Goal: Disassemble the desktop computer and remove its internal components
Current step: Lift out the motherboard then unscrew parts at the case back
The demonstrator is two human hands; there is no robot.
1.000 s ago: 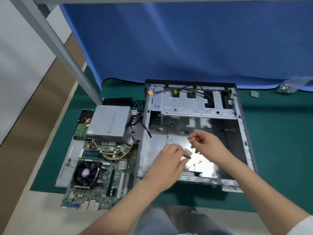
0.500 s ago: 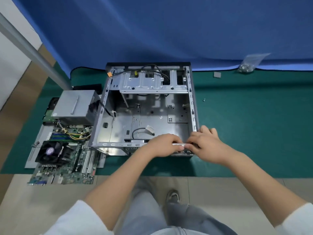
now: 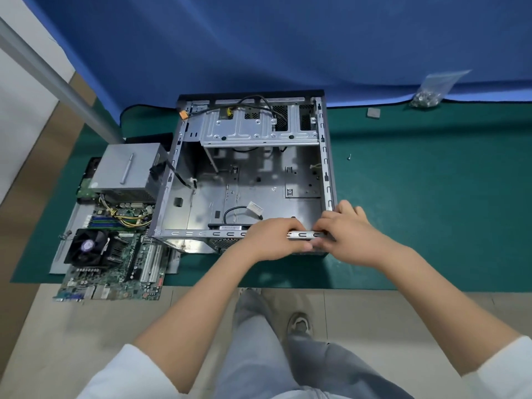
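Observation:
The open grey computer case [image 3: 326, 156] lies on its side on the green mat [image 3: 431, 211], nearly gutted. A drive cage [image 3: 256, 133] spans its far end, and a black rear fan [image 3: 227, 227] with a looped cable sits against the near wall. My left hand [image 3: 273, 240] and my right hand [image 3: 348, 228] both grip the case's near rail [image 3: 195, 233] close to its right corner, fingers curled over the metal edge. What lies under the fingers is hidden.
Left of the case lie the removed motherboard [image 3: 115, 269] with its CPU fan, the grey power supply [image 3: 126, 167] and a hard drive [image 3: 86, 191] beneath it. A loose screw [image 3: 349, 157], a small grey pad [image 3: 373, 113] and a screw bag [image 3: 429, 92] sit on the right. My shoe [image 3: 299, 323] is on the floor.
Both hands came out of the case's inside, where they pinched a small piece, and now grip its near rail. The camera has risen and tilted down.

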